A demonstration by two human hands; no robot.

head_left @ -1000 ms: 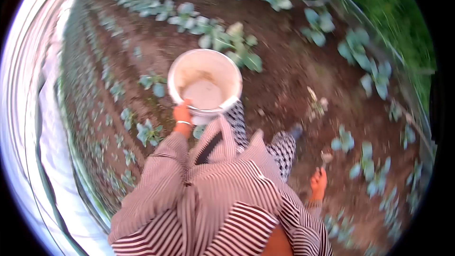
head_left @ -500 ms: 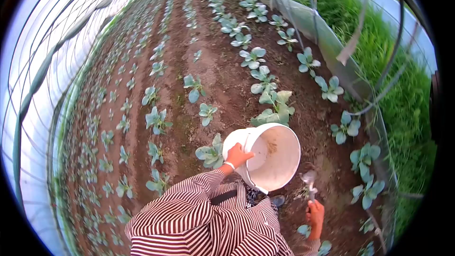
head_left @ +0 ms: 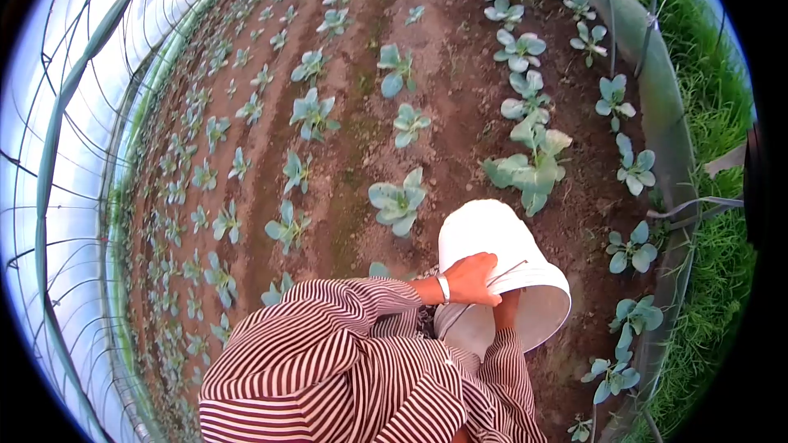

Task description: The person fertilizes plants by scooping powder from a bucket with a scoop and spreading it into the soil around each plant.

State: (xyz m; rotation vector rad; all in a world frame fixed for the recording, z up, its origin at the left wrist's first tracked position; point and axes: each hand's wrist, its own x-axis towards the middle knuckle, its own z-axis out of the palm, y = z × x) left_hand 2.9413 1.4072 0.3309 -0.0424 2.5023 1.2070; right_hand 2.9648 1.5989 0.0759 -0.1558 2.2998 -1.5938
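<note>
A white bucket (head_left: 492,234) is tipped over in front of me, its mouth facing down and to the right. My left hand (head_left: 472,277) is closed on the bucket at its rim, close to the thin wire handle. My right hand (head_left: 508,308) reaches into the bucket's mouth. Its fingers are hidden behind the rim, and the scoop-like metal tool seen earlier does not show. Just beyond the bucket grows a large pale-green leafy plant (head_left: 529,166), and a smaller one (head_left: 398,203) stands to its left.
Rows of leafy seedlings (head_left: 312,113) run away across brown soil (head_left: 353,172). On the right, a low plastic sheet (head_left: 666,127) borders tall grass (head_left: 722,279). The curved translucent wall (head_left: 78,197) with its ribs rises on the left.
The view has shifted down and left. The bucket has tipped further, its base turned up toward the far side. My right hand has gone from beside the bucket into its mouth.
</note>
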